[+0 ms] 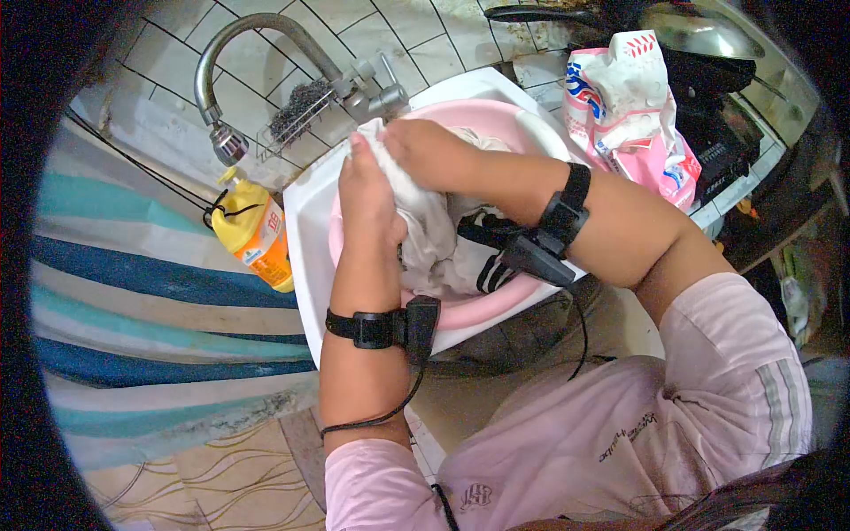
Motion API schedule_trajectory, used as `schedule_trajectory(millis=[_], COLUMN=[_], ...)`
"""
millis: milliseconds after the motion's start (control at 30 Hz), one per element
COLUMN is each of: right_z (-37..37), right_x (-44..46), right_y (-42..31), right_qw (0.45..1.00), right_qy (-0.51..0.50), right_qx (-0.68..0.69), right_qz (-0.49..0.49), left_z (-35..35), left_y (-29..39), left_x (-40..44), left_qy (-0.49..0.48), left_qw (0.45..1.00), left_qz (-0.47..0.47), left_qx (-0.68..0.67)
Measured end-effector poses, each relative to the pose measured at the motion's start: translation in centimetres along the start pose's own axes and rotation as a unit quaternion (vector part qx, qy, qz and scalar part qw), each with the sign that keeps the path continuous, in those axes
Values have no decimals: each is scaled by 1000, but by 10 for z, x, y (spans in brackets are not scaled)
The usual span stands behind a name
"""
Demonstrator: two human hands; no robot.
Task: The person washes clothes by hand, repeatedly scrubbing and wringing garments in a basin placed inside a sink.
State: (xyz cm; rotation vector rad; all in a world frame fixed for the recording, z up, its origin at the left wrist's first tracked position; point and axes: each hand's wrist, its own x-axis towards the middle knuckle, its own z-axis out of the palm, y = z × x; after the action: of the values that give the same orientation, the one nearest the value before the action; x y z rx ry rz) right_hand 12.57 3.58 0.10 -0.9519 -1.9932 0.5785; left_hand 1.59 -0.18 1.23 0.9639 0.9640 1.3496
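My left hand and my right hand are close together over the pink basin. Both are closed on a white cloth, which is bunched up between them and hangs down into the basin. More light cloth lies in the basin, along with a black piece with white stripes near its front edge. The basin sits inside the white sink. Cloth and hands hide most of the basin's inside.
A curved metal faucet stands behind the sink, beside a wire rack. A yellow bottle is left of the sink. At the right are a pink and white bag and a dark stove. A striped curtain hangs at the left.
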Motion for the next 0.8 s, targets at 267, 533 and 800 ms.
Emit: schedule_trajectory(millis=[267, 533, 800], right_z=[-3, -9, -5], right_x=[2, -17, 9], right_y=[0, -38, 17], right_qw=[994, 999, 986], right_qy=[45, -23, 116], right_qx=[-51, -26, 108], right_qz=[-84, -41, -59], left_z=[5, 6, 14], left_y=[-1, 10, 14], left_x=[-4, -12, -15], left_qy=[-7, 58, -106], left_qw=[997, 994, 988], left_qz=[-44, -63, -33], left_qx=[-64, -74, -105])
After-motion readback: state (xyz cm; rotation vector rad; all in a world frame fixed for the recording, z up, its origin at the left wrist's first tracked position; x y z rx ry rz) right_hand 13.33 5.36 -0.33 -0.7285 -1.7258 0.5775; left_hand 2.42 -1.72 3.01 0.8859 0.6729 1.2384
